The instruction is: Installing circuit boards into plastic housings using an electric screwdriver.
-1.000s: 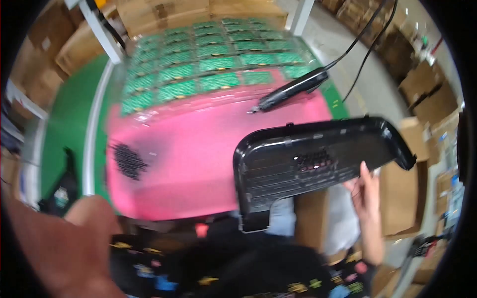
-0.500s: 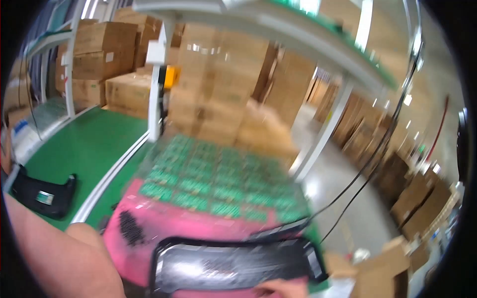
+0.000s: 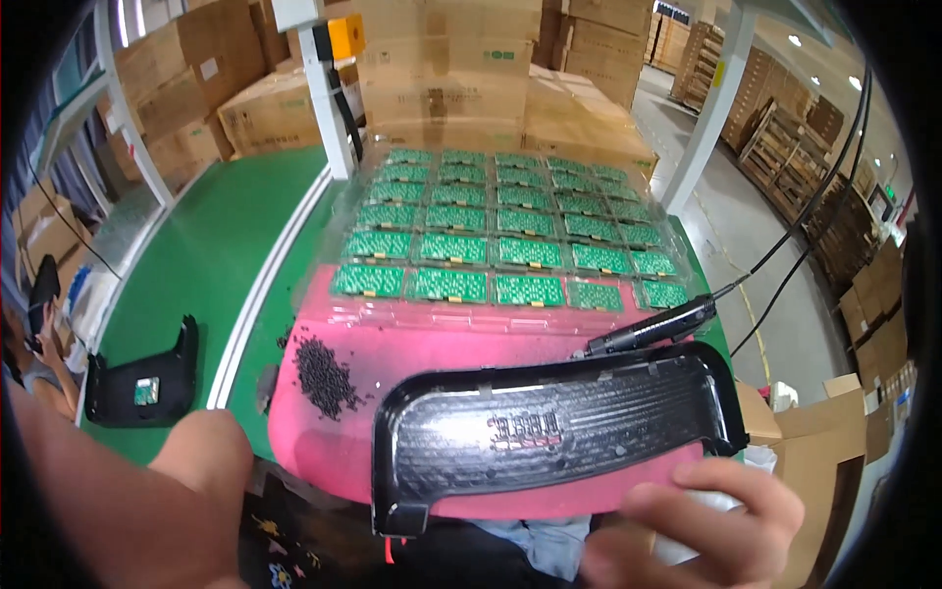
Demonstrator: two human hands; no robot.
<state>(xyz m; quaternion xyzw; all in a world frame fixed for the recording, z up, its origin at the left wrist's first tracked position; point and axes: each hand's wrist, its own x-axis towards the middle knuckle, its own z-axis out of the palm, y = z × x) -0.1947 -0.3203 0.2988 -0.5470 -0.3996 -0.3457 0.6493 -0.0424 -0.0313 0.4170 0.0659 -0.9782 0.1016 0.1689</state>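
Observation:
A black curved plastic housing (image 3: 549, 432) with raised side walls lies hollow side up on the pink mat (image 3: 461, 346). My right hand (image 3: 726, 520) is at its lower right edge, slightly blurred, fingers bent and apart, with nothing visible in them. My left arm (image 3: 128, 491) comes in large from the lower left; the fingers of my left hand are hidden. A black electric screwdriver (image 3: 653, 329) with a cable lies behind the housing. Left of the housing is a pile of small black screws (image 3: 326, 378). Behind it, clear trays hold several rows of green circuit boards (image 3: 446, 285).
On the green bench to the left rests another black housing (image 3: 118, 407) with a small board on it. Another person's hand (image 3: 49, 344) shows at the far left. White posts (image 3: 714, 108), stacked cartons (image 3: 446, 88) and an opened carton (image 3: 819, 422) surround the bench.
The view has tilted down and steadied, so boards and housing appear sharper. My right hand has come further into view, at the housing's right end.

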